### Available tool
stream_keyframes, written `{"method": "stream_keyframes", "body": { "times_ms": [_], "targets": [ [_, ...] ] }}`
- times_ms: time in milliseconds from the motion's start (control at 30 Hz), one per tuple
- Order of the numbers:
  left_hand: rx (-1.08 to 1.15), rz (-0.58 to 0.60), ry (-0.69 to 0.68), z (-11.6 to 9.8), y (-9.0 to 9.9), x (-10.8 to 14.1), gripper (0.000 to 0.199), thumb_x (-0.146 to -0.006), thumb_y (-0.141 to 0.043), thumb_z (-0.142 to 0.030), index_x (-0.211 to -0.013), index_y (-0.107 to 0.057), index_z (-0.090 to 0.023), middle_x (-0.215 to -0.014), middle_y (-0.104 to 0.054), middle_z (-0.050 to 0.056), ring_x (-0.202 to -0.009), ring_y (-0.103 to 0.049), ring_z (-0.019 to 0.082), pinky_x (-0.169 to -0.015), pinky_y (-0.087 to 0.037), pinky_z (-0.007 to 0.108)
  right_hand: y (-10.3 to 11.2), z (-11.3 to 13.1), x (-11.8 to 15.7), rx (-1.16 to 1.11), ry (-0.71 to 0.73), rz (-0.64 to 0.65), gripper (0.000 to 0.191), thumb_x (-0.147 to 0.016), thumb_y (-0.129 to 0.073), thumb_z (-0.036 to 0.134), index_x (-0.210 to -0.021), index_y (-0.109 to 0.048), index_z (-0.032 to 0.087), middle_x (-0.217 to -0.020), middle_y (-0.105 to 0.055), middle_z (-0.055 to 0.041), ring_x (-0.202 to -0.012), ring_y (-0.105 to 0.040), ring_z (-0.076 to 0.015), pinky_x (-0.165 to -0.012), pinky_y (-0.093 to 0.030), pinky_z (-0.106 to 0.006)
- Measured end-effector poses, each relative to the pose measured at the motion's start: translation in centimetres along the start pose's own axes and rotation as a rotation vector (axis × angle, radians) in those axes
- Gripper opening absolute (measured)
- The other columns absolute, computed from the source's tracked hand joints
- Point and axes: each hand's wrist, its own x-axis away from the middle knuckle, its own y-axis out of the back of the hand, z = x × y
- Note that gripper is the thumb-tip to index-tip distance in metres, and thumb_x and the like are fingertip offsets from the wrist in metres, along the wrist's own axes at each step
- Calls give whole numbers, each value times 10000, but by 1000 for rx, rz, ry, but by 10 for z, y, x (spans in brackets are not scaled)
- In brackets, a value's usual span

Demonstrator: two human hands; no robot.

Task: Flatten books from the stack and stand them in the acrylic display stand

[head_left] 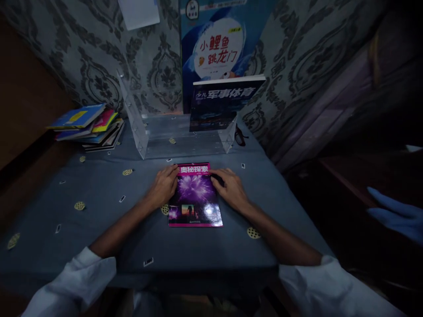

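Note:
A book [196, 196] with a purple starburst cover and magenta borders lies face up on the blue tablecloth, its top edge away from me. My left hand [164, 182] holds its upper left edge, with curled fingers touching the cover. On the opposite side, my right hand [229, 187] grips the upper right edge, thumb and index finger against it. Just beyond stands a clear acrylic rack [172, 143]. A dark book [221, 103] leans upright in its right part, and a tall blue book [201, 26] stands behind, against the wall.
Several books are stacked unevenly [89, 127] at the table's back left. Dark-framed glasses [240, 136] lie beside the rack's right end. Patterned wallpaper [161, 75] closes off the back, with a white paper [140, 13] on it. A blue glove-like shape [396, 211] shows at far right.

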Motion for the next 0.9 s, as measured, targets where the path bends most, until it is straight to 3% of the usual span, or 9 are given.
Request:
{"method": "stream_keyframes", "body": {
  "times_ms": [300, 533, 900],
  "targets": [
    [105, 79, -245, -15, -19, -42, 415, -979, -416, -128, -1371, -551, -126, -1421, -576, 149, -1345, -521, 260, -1138, -430, 460, 9, 5, 3, -67, -19, 30, 325, -954, -491, 204, -1186, -713, 247, -1075, -749, -71, -1003, -631, -269, -921, -476, -463],
    [102, 183, -334, -29, -24, -70, 478, -930, -424, -62, -1385, -536, -149, -1448, -560, 129, -1342, -514, 249, -1119, -403, 452, 10, 3, 3, -94, -13, 18, 340, -956, -499, 203, -1198, -722, 288, -1167, -746, -55, -1049, -639, -266, -944, -481, -491],
    [59, 172, -373, -30, -28, -76, 453, -933, -439, -82, -1368, -560, -120, -1451, -559, 145, -1336, -520, 254, -1115, -392, 448, 9, -3, 4, -28, 36, 46, 327, -956, -507, 210, -1205, -716, 240, -1206, -728, -85, -1049, -630, -274, -937, -473, -480]
  ]
}}
